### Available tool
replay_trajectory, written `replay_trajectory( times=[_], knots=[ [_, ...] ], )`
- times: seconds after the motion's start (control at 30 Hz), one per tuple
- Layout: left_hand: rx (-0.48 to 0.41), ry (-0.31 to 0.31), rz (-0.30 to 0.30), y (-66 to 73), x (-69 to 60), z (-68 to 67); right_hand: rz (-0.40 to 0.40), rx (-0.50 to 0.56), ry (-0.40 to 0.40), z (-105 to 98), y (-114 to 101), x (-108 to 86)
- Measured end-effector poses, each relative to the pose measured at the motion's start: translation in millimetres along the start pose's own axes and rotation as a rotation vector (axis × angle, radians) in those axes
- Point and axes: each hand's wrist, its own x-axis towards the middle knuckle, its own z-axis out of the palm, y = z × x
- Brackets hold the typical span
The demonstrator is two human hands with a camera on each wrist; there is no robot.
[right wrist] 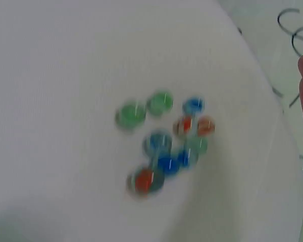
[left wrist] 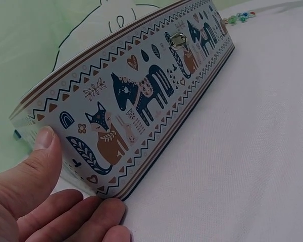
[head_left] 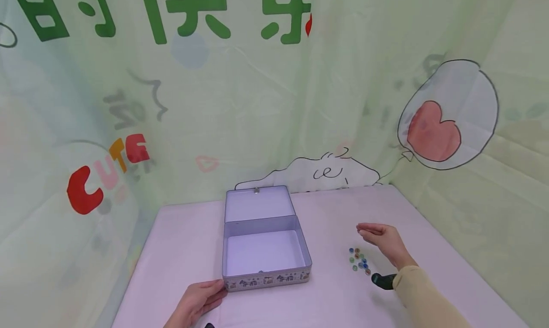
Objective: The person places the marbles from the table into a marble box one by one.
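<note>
An open tin box (head_left: 267,251), its lid tilted back, stands on the table. Animal figures decorate its outside, and nothing shows in its pale interior. At its near left corner is my left hand (head_left: 197,300). In the left wrist view, the thumb (left wrist: 43,151) touches the tin's side, with relaxed fingers (left wrist: 86,217) against the bottom corner. Several glass marbles (head_left: 360,265), green, blue and orange, lie to the box's right. Above and beyond them hovers my right hand (head_left: 383,241), thumb close to its straight fingers; whether something small is between the tips is unclear. The right wrist view shows only its edge.
A pale cloth covers the table (head_left: 334,299). Printed curtains (head_left: 257,104) hang behind it and along both sides. The raised lid (head_left: 259,204) stands close to the back curtain. A dark strap end (head_left: 383,281) hangs beneath my right wrist.
</note>
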Motion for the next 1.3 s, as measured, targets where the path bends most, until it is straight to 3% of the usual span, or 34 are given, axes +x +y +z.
replay_trajectory(
  times=[0.17, 0.53, 0.77, 1.3],
  knots=[
    [-0.005, -0.007, -0.007, 0.7, -1.7, -2.2, 0.035, -0.071, 0.011, -7.0, 21.2, -7.8],
    [-0.018, -0.004, -0.011, 1.4, -4.1, -2.8, 0.093, -0.186, 0.061, 2.9, 54.9, -18.8],
    [-0.025, -0.009, -0.013, 3.3, -6.5, -1.6, 0.051, -0.284, 0.104, 12.7, 52.7, -18.7],
    [-0.020, -0.022, -0.011, 0.7, -3.4, -3.5, 0.059, -0.435, 0.079, 23.0, 51.7, -8.1]
  ],
)
